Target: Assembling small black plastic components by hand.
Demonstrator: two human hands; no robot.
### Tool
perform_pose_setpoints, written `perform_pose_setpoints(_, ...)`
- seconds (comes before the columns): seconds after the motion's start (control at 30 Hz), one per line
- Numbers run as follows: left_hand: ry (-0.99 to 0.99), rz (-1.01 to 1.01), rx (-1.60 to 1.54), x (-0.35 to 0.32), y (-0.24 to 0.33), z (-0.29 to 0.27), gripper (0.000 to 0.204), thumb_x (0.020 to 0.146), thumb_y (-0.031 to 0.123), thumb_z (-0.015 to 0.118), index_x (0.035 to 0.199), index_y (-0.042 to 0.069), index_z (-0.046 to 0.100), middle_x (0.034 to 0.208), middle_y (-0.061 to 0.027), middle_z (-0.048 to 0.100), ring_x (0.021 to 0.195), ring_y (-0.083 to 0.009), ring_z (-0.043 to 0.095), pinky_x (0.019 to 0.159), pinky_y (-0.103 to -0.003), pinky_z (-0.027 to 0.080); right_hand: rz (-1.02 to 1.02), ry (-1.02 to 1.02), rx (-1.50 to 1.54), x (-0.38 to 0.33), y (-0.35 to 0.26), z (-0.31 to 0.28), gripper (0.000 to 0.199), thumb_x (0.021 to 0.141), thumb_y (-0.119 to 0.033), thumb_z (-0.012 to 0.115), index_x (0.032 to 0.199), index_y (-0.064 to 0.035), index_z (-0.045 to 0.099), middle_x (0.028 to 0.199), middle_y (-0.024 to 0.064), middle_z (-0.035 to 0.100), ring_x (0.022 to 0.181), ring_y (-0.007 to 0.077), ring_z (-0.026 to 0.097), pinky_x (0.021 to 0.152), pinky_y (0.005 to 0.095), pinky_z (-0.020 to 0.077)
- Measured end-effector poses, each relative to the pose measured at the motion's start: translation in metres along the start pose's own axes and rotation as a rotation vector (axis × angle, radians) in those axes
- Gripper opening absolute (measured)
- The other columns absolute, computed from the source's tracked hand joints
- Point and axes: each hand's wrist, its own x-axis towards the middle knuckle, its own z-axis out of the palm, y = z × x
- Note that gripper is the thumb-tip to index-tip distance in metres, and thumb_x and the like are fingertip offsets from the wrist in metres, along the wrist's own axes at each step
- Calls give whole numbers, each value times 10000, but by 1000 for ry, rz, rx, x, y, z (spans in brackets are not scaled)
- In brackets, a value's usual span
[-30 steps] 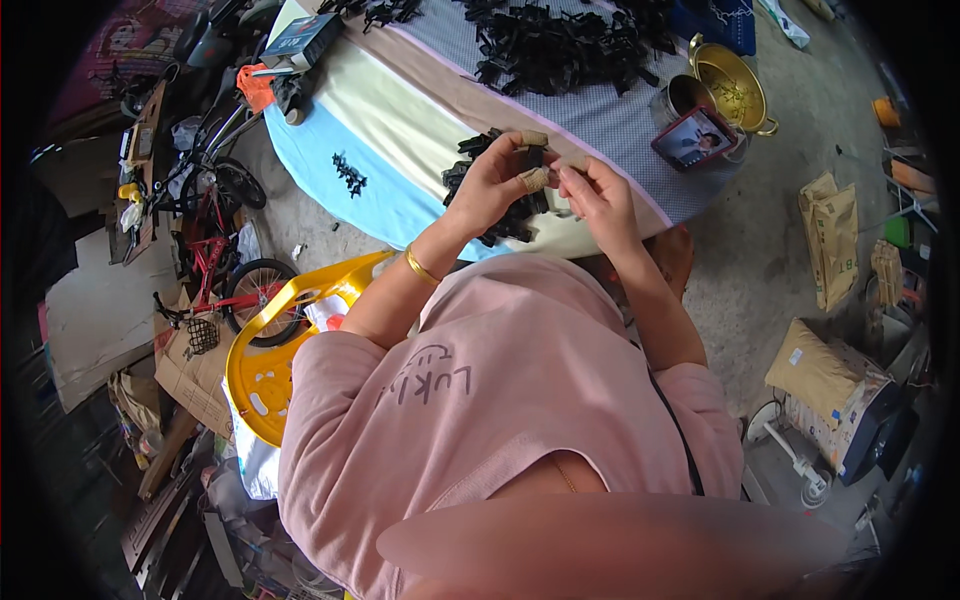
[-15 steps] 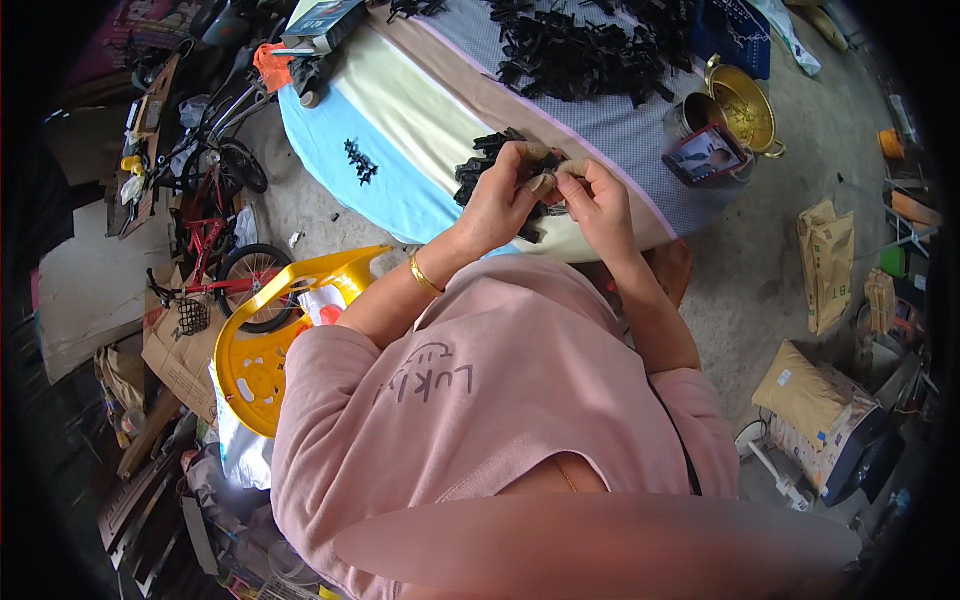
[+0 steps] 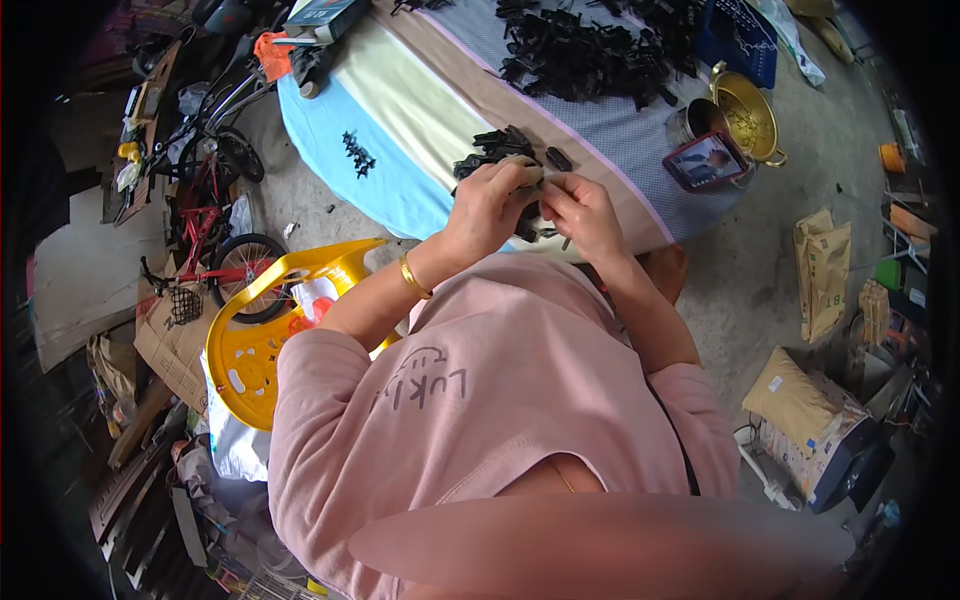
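Left hand (image 3: 488, 208): fingers curled. Right hand (image 3: 583, 212): fingers bunched close by. Tips hidden, can't tell what either grips. Near black pile (image 3: 495, 145) on striped cloth (image 3: 400, 110), partly covered by left hand. Far black pile (image 3: 600, 55) cut off up top. Versus last frame: single black part (image 3: 559, 158) now shows just beyond right hand.

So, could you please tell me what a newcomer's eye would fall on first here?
Probably the bright yellow plastic chair, beside the person's left arm. Next might come the large heap of black pieces on the far part of the striped cloth, then the left hand and right hand, close together by a smaller black pile.
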Motion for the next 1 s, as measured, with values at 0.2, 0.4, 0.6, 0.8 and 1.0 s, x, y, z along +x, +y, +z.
perform_pose_setpoints(0.2, 20, -344, -486, -4, -7, 11, 240, 817, 13, 538, 1036, 2, 443, 969, -127, 571, 861, -214, 590, 739, -304, 475, -317, 17, -284, 7, 15, -8, 132, 878, -140, 512, 903, -21, 564, 642, -20, 499, 473, 14, 358, 413, 159, 275)
perform_pose_setpoints(0.4, 115, -828, -1407, 12, -11, -4, 287, 921, 145, 387, 1160, -13, 391, 1135, -164, 501, 1021, -245, 534, 867, -336, 456, -585, 163, -644, -6, -1, -14, 190, 751, -71, 668, 901, 11, 585, 716, 10, 547, 538, 38, 421, 481, 173, 345)
perform_pose_setpoints(0.6, 4, -939, -1486, 2, -9, 4, 293, 914, 124, 395, 1177, -3, 418, 1070, -115, 524, 962, -217, 550, 847, -320, 468, -706, 91, -534, -6, -5, -12, 110, 728, 6, 663, 819, 25, 605, 767, 51, 598, 690, 103, 577, 597, 209, 465)
perform_pose_setpoints(0.8, -272, -779, -1054, 4, 0, -2, 362, 887, 81, 423, 1242, 22, 382, 1024, -58, 533, 888, -133, 557, 778, -263, 482, -415, 71, -315, -2, -12, -9, 177, 725, -7, 679, 857, 2, 560, 775, 39, 599, 710, 85, 581, 618, 198, 473)
perform_pose_setpoints(1.0, -244, -625, -816, -2, -2, 3, 404, 797, -30, 557, 1175, -6, 417, 991, -55, 549, 870, -98, 551, 756, -233, 470, -292, 57, -320, 17, 9, -15, 173, 773, -121, 661, 850, -8, 554, 699, 19, 575, 565, 44, 505, 503, 157, 412)
